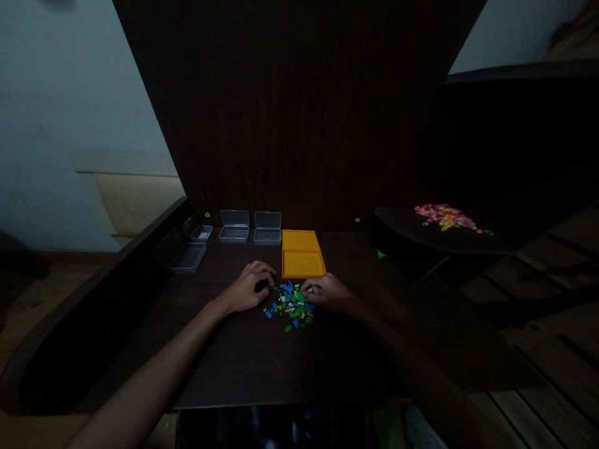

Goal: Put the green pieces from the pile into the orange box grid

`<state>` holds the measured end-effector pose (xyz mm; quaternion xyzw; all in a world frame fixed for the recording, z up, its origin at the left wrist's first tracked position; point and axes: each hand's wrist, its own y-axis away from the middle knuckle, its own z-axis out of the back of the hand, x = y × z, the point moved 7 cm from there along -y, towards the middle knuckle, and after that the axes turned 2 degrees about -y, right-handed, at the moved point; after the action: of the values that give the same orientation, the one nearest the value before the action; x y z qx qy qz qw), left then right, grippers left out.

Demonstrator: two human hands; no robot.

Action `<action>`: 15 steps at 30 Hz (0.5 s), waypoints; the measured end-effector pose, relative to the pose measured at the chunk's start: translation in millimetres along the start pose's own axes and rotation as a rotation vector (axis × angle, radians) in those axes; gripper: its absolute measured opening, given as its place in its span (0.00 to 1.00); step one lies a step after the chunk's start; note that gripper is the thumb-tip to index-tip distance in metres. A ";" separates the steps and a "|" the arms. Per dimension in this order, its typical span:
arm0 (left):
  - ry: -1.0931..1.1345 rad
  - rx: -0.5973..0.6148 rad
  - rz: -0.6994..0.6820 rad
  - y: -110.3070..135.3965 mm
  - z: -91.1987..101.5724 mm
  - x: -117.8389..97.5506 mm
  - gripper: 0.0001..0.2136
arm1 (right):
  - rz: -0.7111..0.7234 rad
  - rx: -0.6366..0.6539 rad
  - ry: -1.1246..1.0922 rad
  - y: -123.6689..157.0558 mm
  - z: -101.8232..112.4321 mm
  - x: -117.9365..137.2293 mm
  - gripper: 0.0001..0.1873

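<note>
A loose pile of small plastic building bricks (294, 305), blue, green, white and yellow, lies on the dark wooden desk. Just left of it my left hand (248, 288) rests on the desktop, fingers bent and thumb apart, with nothing visible in it. At the pile's right edge is my right hand (330, 293). Its fingers are curled together among the bricks, and what they pinch is too small and dark to make out. Behind the pile stands a yellow case (303, 265), its lid raised and its tray showing no bricks.
Small clear plastic boxes with raised lids, one (234, 235) and another (267, 236), stand along the back panel. More clear boxes (188, 257) are at the left wall. Colourful small pieces (444, 216) lie heaped on a side shelf (402, 221) at right.
</note>
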<state>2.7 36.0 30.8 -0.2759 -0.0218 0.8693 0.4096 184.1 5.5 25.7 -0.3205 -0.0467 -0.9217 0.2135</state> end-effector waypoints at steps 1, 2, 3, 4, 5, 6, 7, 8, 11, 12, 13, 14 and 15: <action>0.000 0.002 -0.002 0.0 -0.2 -0.4 0.07 | -0.005 0.003 -0.004 0.1 0.1 -0.1 0.09; 0.000 0.006 -0.002 0.0 -0.4 -0.7 0.07 | -0.013 0.005 -0.008 0.3 0.4 -0.3 0.09; 0.000 0.010 0.000 0.0 -0.5 -0.9 0.07 | -0.022 0.006 -0.014 0.4 0.8 -0.6 0.09; 0.001 0.012 0.000 0.0 -0.5 -1.2 0.07 | -0.030 0.008 -0.019 0.6 1.0 -0.6 0.08; 0.002 0.014 -0.001 0.0 -0.4 -1.7 0.07 | -0.034 0.010 -0.024 0.8 1.3 -0.5 0.08; 0.003 0.014 -0.003 0.0 -0.2 -2.3 0.07 | -0.037 0.014 -0.028 1.0 1.4 -0.3 0.09; 0.005 0.014 -0.007 0.0 0.1 -2.9 0.07 | -0.039 0.018 -0.028 1.1 1.6 -0.1 0.09; 0.007 0.015 -0.013 0.1 0.3 -3.7 0.06 | -0.043 0.021 -0.026 1.1 1.8 0.0 0.09; 0.013 0.028 -0.026 0.2 0.0 -5.5 0.06 | -0.053 0.024 -0.016 1.2 2.5 0.0 0.09; 0.015 0.031 -0.028 0.1 0.0 -6.0 0.07 | -0.055 0.025 -0.013 1.2 2.7 0.1 0.10; 0.017 0.032 -0.029 -0.1 0.1 -6.5 0.07 | -0.055 0.025 -0.009 1.2 2.8 0.3 0.10; 0.019 0.031 -0.031 -0.2 0.4 -7.2 0.08 | -0.053 0.028 -0.006 1.3 2.7 0.6 0.11; 0.019 0.032 -0.034 -0.4 0.5 -8.0 0.09 | -0.049 0.032 -0.002 1.3 2.3 1.0 0.11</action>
<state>6.8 30.5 35.1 -0.2771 -0.0090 0.8597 0.4290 185.3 4.5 28.0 -0.3169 -0.0695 -0.9254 0.1961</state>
